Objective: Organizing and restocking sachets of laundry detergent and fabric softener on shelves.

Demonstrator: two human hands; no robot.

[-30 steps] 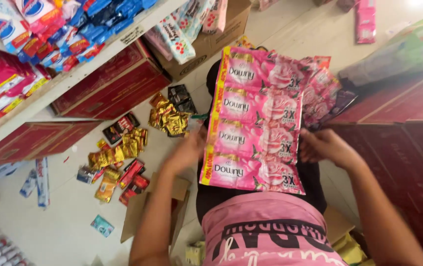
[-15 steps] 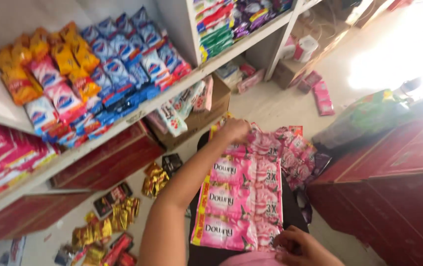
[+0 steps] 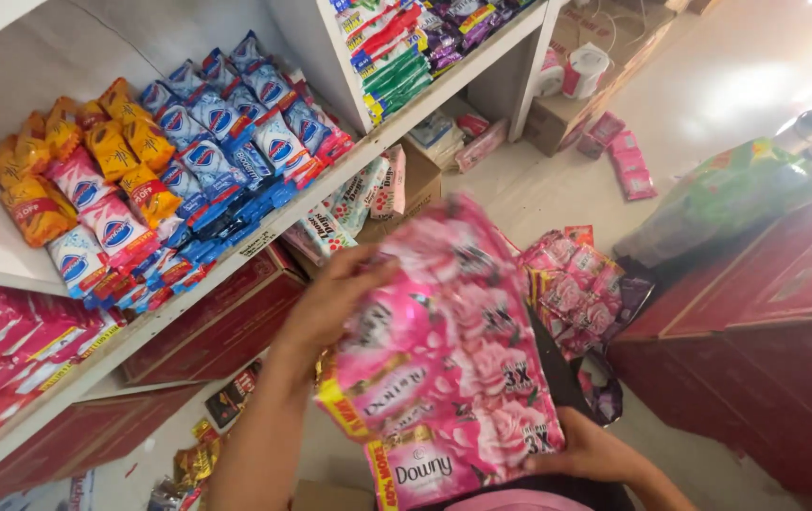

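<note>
Pink sachet sheet held up in front of the shelves

The pink sachet sheet [image 3: 444,369], blurred with motion, was in front of the person, both hands closed on it: the left hand [image 3: 335,303] gripped its upper left edge and the right hand [image 3: 591,452] pinched its lower right corner. It was not yet on the white shelf [image 3: 236,251], where blue, pink and orange packets [image 3: 155,180] already lay stacked. More pink sachets [image 3: 572,289] lay just beyond the sheet, with others loose on the floor [image 3: 538,189].
</note>
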